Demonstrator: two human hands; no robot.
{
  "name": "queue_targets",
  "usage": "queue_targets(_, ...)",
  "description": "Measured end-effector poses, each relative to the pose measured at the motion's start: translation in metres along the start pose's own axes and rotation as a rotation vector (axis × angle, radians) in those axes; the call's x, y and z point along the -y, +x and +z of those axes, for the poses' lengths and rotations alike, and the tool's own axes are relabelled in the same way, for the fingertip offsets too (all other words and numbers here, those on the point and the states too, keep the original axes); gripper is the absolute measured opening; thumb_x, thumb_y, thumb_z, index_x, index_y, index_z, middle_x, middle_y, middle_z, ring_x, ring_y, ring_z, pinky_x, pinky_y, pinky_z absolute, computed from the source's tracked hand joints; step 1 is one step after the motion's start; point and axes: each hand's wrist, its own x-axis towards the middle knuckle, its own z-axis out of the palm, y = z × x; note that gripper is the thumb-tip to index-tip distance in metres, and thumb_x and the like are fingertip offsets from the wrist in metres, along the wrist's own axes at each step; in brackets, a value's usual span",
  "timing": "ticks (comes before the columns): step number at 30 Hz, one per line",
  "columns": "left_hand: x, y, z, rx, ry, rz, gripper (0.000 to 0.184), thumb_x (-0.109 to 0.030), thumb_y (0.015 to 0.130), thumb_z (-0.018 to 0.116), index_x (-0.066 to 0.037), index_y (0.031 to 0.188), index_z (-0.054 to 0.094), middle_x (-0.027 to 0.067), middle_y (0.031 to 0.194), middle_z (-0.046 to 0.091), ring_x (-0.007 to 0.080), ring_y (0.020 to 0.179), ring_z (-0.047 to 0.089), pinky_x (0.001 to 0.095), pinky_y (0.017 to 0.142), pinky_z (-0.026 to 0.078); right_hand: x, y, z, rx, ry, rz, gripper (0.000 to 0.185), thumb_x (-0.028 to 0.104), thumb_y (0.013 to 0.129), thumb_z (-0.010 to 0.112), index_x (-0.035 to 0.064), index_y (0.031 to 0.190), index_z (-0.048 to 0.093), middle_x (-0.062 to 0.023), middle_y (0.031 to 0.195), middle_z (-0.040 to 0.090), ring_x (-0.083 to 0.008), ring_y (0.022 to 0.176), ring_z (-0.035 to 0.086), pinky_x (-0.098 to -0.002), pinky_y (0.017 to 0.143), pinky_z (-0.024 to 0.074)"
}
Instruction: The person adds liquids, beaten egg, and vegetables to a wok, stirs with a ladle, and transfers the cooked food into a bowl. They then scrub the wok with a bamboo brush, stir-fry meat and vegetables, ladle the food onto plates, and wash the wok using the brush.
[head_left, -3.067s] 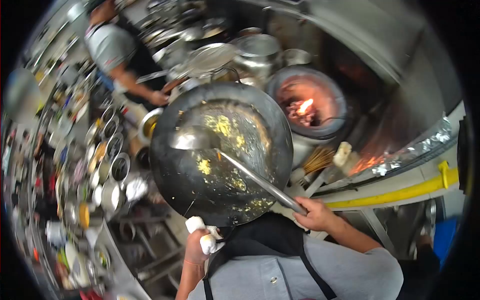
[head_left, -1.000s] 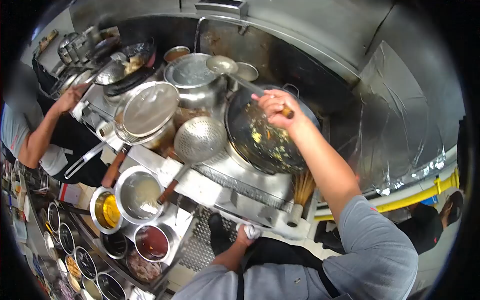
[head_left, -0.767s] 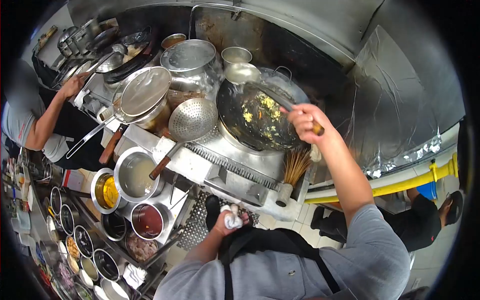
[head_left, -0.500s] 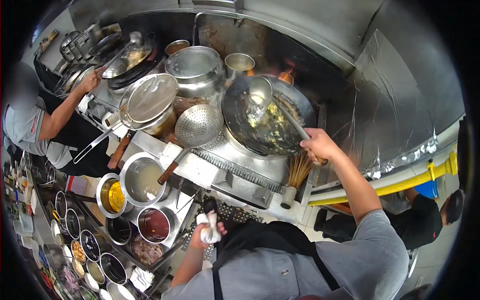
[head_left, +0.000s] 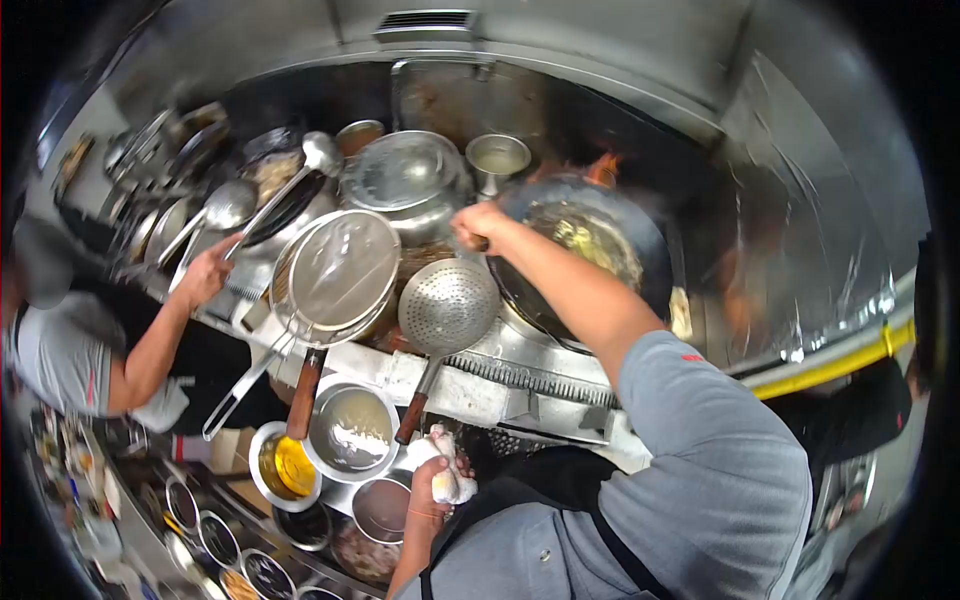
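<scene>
My right hand (head_left: 480, 226) is closed round the wooden end of the ladle handle, over the left rim of the black wok (head_left: 640, 235). Part of the ladle's metal runs up beside a small pot (head_left: 498, 154); its bowl is hard to make out. Yellow bits and liquid lie in the wok, with flames (head_left: 603, 170) behind its far rim. My left hand (head_left: 430, 490) grips a bunched white cloth (head_left: 447, 465) near my apron, beside the bowls. A perforated skimmer (head_left: 449, 307) rests left of the wok.
A co-worker's hand (head_left: 205, 273) holds a ladle at the left. A mesh strainer (head_left: 343, 270), a lidded pot (head_left: 403, 172), a bowl of cloudy liquid (head_left: 353, 428) and one of yellow liquid (head_left: 293, 465) stand between. A yellow pipe (head_left: 840, 362) runs at the right.
My right hand has moved left from the wok's right side to its left rim with the ladle. Flames behind the wok look taller. The co-worker's ladle is raised. My left hand still holds the cloth.
</scene>
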Motion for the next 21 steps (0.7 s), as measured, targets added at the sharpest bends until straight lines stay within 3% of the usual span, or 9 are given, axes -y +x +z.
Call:
queue_targets(3,-0.016,0.001,0.019,0.075,-0.097,-0.088,0.044,-0.021,0.068,0.064,-0.004,0.106,0.049,0.0117,0.081,0.056,0.0265,0.075,0.057,0.0447,0.081,0.048,0.004,-0.015,-0.010,0.290,0.739,0.223,0.017,0.004,0.085,0.052,0.0071,0.070,0.045,0.0041,0.051,0.039,-0.0046,0.038,0.039,-0.0193,0.034,0.0305)
queue_targets(5,-0.023,-0.001,0.054,0.125,-0.049,-0.075,0.050,-0.021,0.068,0.065,-0.006,0.113,0.048,0.0137,0.093,0.056,0.0296,0.082,0.059,0.0502,0.086,0.047,-0.002,-0.024,-0.024,0.393,0.839,0.229,0.019,0.005,0.085,0.050,0.0100,0.070,0.040,0.0048,0.054,0.040,-0.0032,0.042,0.041,-0.0176,0.035,0.0310)
queue_targets(6,-0.022,0.002,0.057,0.117,-0.011,-0.093,0.051,-0.020,0.069,0.065,-0.006,0.115,0.047,0.0138,0.093,0.056,0.0298,0.083,0.059,0.0503,0.084,0.048,0.001,-0.037,-0.032,0.430,0.857,0.224,0.016,0.005,0.085,0.051,0.0080,0.072,0.042,0.0050,0.053,0.040,-0.0041,0.039,0.039,-0.0170,0.033,0.0297)
queue_targets(7,-0.020,0.007,0.059,0.115,0.027,-0.109,0.052,-0.020,0.070,0.065,-0.006,0.116,0.046,0.0140,0.093,0.056,0.0300,0.084,0.059,0.0504,0.082,0.049,-0.002,-0.048,-0.040,0.419,0.890,0.199,0.021,0.008,0.089,0.052,-0.0034,0.103,0.041,0.0046,0.055,0.038,-0.0030,0.040,0.039,-0.0168,0.033,0.0295)
queue_targets(9,-0.013,0.016,0.066,0.206,0.033,-0.108,0.050,-0.018,0.073,0.062,-0.007,0.119,0.045,0.0143,0.093,0.056,0.0298,0.083,0.058,0.0497,0.078,0.050,-0.001,-0.082,-0.058,0.486,0.957,0.208,0.023,0.009,0.089,0.051,-0.0031,0.107,0.041,0.0043,0.056,0.037,-0.0028,0.040,0.039,-0.0170,0.033,0.0305)
queue_targets(11,-0.005,0.020,0.081,0.215,0.100,-0.143,0.052,-0.022,0.077,0.061,-0.004,0.122,0.045,0.0127,0.090,0.056,0.0272,0.081,0.058,0.0442,0.078,0.050,0.001,-0.131,-0.075,0.469,0.959,0.208,0.018,0.007,0.088,0.052,-0.0021,0.100,0.042,0.0046,0.052,0.038,-0.0042,0.037,0.036,-0.0182,0.032,0.0296)
queue_targets(14,0.019,0.044,0.087,0.283,0.049,-0.219,0.057,-0.026,0.077,0.062,0.000,0.124,0.045,0.0107,0.088,0.057,0.0253,0.080,0.058,0.0431,0.080,0.049,-0.011,-0.191,-0.111,0.465,1.001,0.243,0.021,0.008,0.088,0.053,0.0001,0.104,0.043,0.0041,0.057,0.040,-0.0027,0.039,0.037,-0.0168,0.033,0.0290)
queue_targets(18,0.041,0.060,0.136,0.338,-0.051,-0.244,0.040,-0.023,0.075,0.059,0.000,0.107,0.052,0.0120,0.088,0.057,0.0269,0.081,0.058,0.0437,0.081,0.049,-0.037,-0.260,-0.152,0.344,0.959,0.270,0.019,0.009,0.088,0.054,0.0020,0.103,0.045,0.0036,0.061,0.043,-0.0015,0.041,0.039,-0.0167,0.032,0.0286)
queue_targets(21,0.054,0.073,0.173,0.386,-0.017,-0.309,0.043,-0.030,0.079,0.054,0.000,0.109,0.053,0.0194,0.103,0.059,0.0338,0.094,0.058,0.0461,0.087,0.048,-0.060,-0.300,-0.163,0.130,0.827,0.267,0.013,0.010,0.090,0.050,0.0042,0.101,0.047,0.0057,0.061,0.041,-0.0009,0.040,0.036,-0.0176,0.033,0.0275)
